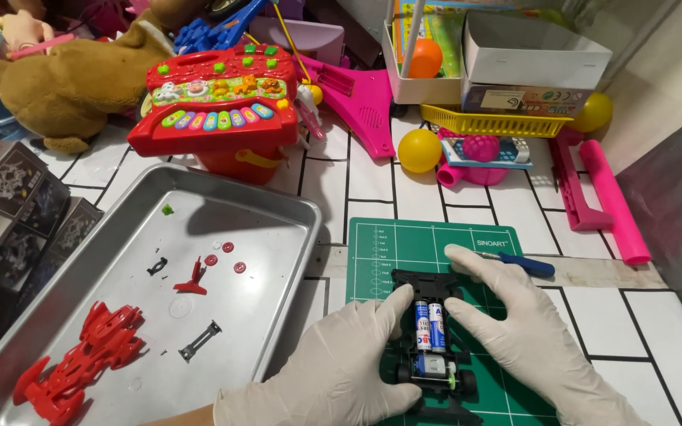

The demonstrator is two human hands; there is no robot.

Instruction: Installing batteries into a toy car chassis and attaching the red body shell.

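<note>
On the tiled surface, at six o'clock on the green mat, I steady the black chassis with batteries seated, left hand and right hand pressing open-fingered on its sides, clamped on nothing; I judge reassembly next needs the red shell from the tray at nine o'clock.

The car chassis lies on the mat, at the near edge of the table, with two batteries in it. The left hand lies against its left side, the right hand against its right. A screwdriver lies at the mat's far right corner. Left of the mat stands the tray; in it the car body lies at the near left corner, small parts at the middle. The toy piano stands behind the tray.
</note>
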